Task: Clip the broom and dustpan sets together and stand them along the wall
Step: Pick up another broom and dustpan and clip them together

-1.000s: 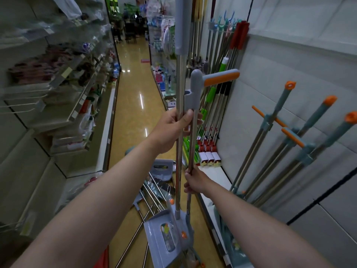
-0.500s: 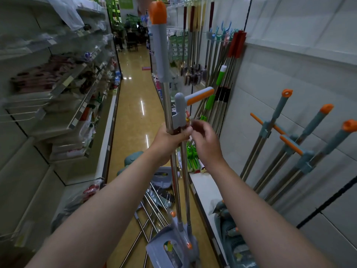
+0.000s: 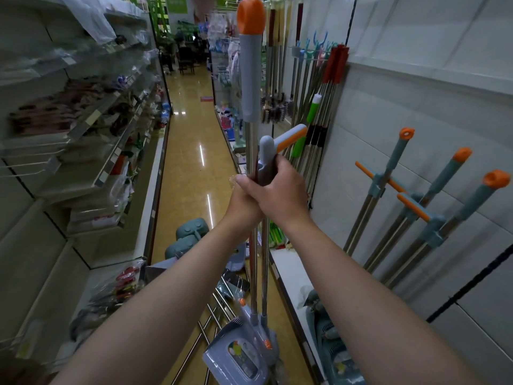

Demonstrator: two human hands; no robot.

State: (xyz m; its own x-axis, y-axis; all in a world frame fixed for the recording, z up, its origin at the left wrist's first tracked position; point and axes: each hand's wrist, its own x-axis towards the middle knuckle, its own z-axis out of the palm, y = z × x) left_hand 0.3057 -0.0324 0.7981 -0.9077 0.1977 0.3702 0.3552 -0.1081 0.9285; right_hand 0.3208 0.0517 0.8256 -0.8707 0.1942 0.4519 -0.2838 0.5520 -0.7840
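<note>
Grip shifted — our right hand [image 3: 280, 190] has come up to clamp the dustpan clip [image 3: 265, 159], left hand [image 3: 241, 204] gripping the broom pole [image 3: 251, 140] — clipping looks underway.

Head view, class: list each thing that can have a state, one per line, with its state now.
Broom: upright, its pole gripped by the left hand.
Dustpan handle: upright beside the broom pole, right hand wrapped round its grey clip piece.
Dustpan: low, at the foot of the poles.
Finished sets: clipped, leaning on the wall.
Loose poles: lying on the floor.
</note>
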